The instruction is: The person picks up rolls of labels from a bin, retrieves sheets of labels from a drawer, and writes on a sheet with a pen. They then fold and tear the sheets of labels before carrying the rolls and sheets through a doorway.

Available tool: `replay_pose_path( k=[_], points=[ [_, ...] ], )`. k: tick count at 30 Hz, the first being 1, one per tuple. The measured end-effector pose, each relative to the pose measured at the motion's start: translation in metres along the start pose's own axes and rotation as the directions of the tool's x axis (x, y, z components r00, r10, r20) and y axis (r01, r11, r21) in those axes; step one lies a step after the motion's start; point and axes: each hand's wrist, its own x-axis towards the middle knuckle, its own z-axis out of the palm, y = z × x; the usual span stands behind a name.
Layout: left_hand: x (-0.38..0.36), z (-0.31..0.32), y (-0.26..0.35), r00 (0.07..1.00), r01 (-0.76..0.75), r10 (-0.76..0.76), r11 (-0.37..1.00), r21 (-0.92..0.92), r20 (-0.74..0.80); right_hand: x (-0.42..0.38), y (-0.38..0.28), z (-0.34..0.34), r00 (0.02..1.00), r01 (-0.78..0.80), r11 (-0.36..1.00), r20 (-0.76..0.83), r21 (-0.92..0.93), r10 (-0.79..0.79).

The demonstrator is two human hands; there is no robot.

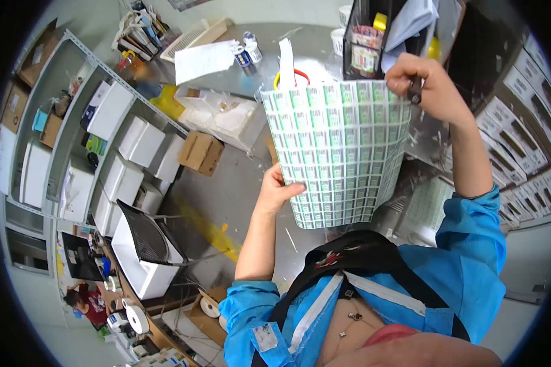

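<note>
A large sheet of small green-and-white printed labels (343, 147) hangs in front of me, bowed towards its lower end. My left hand (280, 191) grips its left edge, thumb on the printed face and fingers behind. At the upper right corner, my right hand (431, 87) is closed on the sheet. A short dark cylindrical thing (415, 90) also sticks out of that hand; I cannot tell what it is. Just behind the sheet's top edge, a white paper strip (286, 61) and a red-and-yellow loop (301, 76) show on the metal table (281, 33).
Papers (205, 61), small cans (243, 54) and a black organizer (364, 40) stand on the table. To the left are a shelf of white bins (141, 140), a cardboard box (201, 153) and a black mesh chair (148, 232). Another person (95, 303) is at a far desk.
</note>
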Motion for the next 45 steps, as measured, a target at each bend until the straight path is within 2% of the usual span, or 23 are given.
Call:
replay_pose_path(
  k=[2,4,5,6,8,12,14,16,18,19,21,22,23,24,26,30,32,34,36,39,41,44,45],
  points=[
    [0.030,-0.006,0.021,0.998,-0.040,0.042,0.999,-0.035,0.038,0.023,0.012,0.006,0.998,0.004,0.998,0.059,-0.070,0.000],
    [0.069,-0.021,0.040,0.968,-0.047,0.064,0.996,0.074,-0.245,0.043,0.021,0.016,0.998,-0.017,1.000,0.063,0.020,0.016],
    [0.089,-0.024,0.051,0.869,-0.196,0.415,0.790,0.581,-0.270,0.053,0.028,0.020,0.996,0.064,0.998,0.066,0.001,-0.064],
    [0.106,-0.023,0.063,0.714,-0.190,0.692,0.337,0.922,-0.105,0.061,0.035,0.025,0.987,0.143,0.990,0.074,-0.013,-0.142],
    [0.134,-0.005,0.093,0.746,-0.369,0.590,-0.020,0.929,0.309,0.077,0.049,0.038,0.980,0.191,0.982,0.067,-0.014,-0.189],
    [0.168,0.030,0.102,0.815,-0.500,0.316,-0.039,0.865,0.485,0.088,0.056,0.052,0.968,0.230,0.973,0.105,-0.002,-0.229],
    [0.178,0.032,0.108,0.934,-0.340,0.004,0.312,0.887,0.357,0.086,0.051,0.047,0.961,0.249,0.969,0.131,-0.009,-0.245],
    [0.180,0.025,0.127,0.890,-0.358,-0.178,0.295,0.886,0.419,0.081,0.051,0.037,0.949,0.301,0.952,0.113,-0.063,-0.293],
    [0.184,0.017,0.138,0.583,0.089,-0.393,0.901,0.424,0.711,0.073,0.047,0.028,0.960,0.271,0.957,0.042,0.099,-0.276],
    [0.194,0.015,0.138,0.608,-0.006,-0.266,0.941,0.339,0.748,0.067,0.044,0.019,0.965,0.240,0.966,0.087,0.101,-0.248],
    [0.215,0.026,0.134,0.787,-0.424,-0.052,0.678,0.600,0.615,0.063,0.036,0.017,0.942,0.331,0.943,0.039,0.041,-0.332],
    [0.218,0.038,0.131,0.759,-0.634,0.156,0.396,0.664,0.632,0.062,0.031,0.015,0.902,0.432,0.902,0.018,-0.009,-0.432],
    [0.218,0.050,0.130,0.745,-0.644,0.081,0.347,0.682,0.662,0.059,0.024,0.014,0.921,0.389,0.920,0.033,-0.035,-0.388],
    [0.214,0.066,0.128,0.613,-0.789,0.246,0.233,0.568,0.751,0.060,0.020,0.017,0.871,0.487,0.868,-0.014,-0.093,-0.490],
    [0.215,0.079,0.136,0.678,-0.697,0.033,0.346,0.627,0.735,0.051,0.007,0.018,0.879,0.463,0.878,-0.066,-0.121,-0.473],
    [0.204,0.094,0.143,0.682,-0.632,-0.030,0.480,0.609,0.731,0.028,-0.003,0.009,0.878,0.388,0.852,-0.140,-0.350,-0.458],
    [0.198,0.097,0.145,0.694,-0.718,0.182,0.237,0.654,0.696,0.014,-0.005,0.012,0.907,0.108,0.992,-0.414,0.065,-0.072],
    [0.193,0.098,0.153,0.636,-0.770,0.239,0.138,0.623,0.734,0.004,-0.021,0.013,0.908,-0.053,0.924,-0.368,0.379,0.203],
    [0.183,0.102,0.160,0.641,-0.746,0.262,-0.007,0.666,0.722,0.004,-0.054,0.023,0.879,-0.304,0.952,-0.392,-0.026,0.270],
    [0.172,0.105,0.167,0.595,-0.780,0.272,-0.029,0.625,0.756,-0.001,-0.061,0.027,0.865,-0.419,0.883,-0.390,-0.213,0.316],
    [0.170,0.106,0.164,0.446,-0.808,0.399,-0.205,0.553,0.801,-0.007,-0.066,0.031,0.852,-0.427,0.883,-0.415,-0.196,0.319],
    [0.160,0.114,0.153,0.267,-0.888,0.468,-0.221,0.404,0.843,-0.014,-0.079,0.042,0.834,-0.453,0.873,-0.431,-0.181,0.343],
    [0.155,0.115,0.151,0.289,-0.893,0.398,-0.214,0.395,0.871,-0.016,-0.083,0.046,0.830,-0.452,0.873,-0.446,-0.186,0.334]
  ],
)
